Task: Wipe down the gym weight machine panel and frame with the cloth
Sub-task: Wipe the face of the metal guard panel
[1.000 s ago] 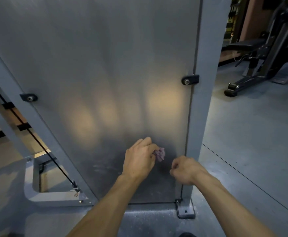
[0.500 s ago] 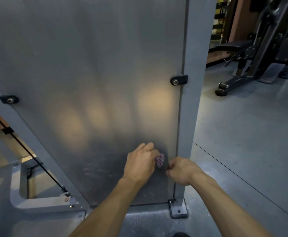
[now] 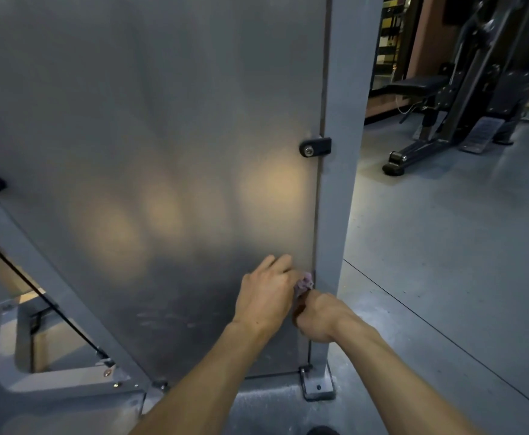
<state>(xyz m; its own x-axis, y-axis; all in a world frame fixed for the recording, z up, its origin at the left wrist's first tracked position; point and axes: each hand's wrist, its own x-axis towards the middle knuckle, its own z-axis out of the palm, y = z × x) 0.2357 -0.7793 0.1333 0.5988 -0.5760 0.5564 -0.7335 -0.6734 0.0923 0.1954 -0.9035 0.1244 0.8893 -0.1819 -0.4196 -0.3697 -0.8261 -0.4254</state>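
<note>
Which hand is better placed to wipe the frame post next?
Left. The left hand grips the cloth right at the seam where the panel meets the frame post; the right hand appears to hold only its lower end.

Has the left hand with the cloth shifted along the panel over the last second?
Yes. The left hand and cloth have moved right across the panel; the cloth now sits at its seam with the grey frame post, beside the right hand.

Frame post (image 3: 335,183) blocks right; panel (image 3: 163,120) open leftward, upward.
</note>
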